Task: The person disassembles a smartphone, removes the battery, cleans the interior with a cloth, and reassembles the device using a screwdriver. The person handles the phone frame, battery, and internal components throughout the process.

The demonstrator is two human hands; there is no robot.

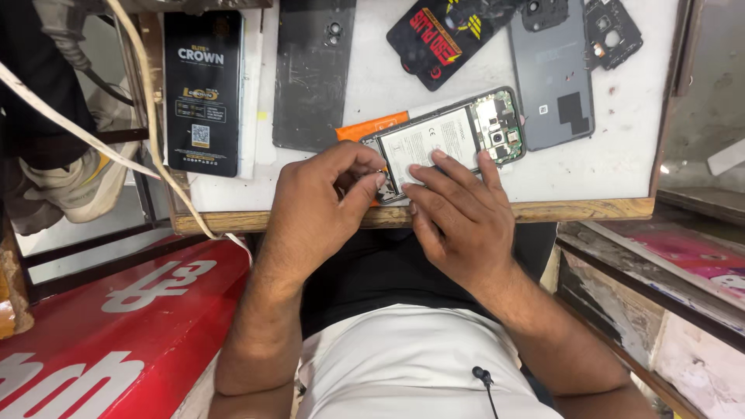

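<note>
Lying at the near edge of your white worktop (621, 140): one opened phone (446, 143), back cover off, pale battery exposed, long axis slanting from near-left to far-right, camera end pointing far-right. Your left hand (322, 206) pinches its near-left corner, fingertips pressed together; your right hand (458, 221) rests spread flat across the battery, equally near. Grey back cover (555, 74) sits just beyond

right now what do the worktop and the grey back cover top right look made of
Worktop: looks like white laminate, scuffed and stained, with a bare wooden front edge. Grey back cover: probably matte plastic, since it shows an even, dull sheen; the look alone cannot rule out coated metal.
</note>
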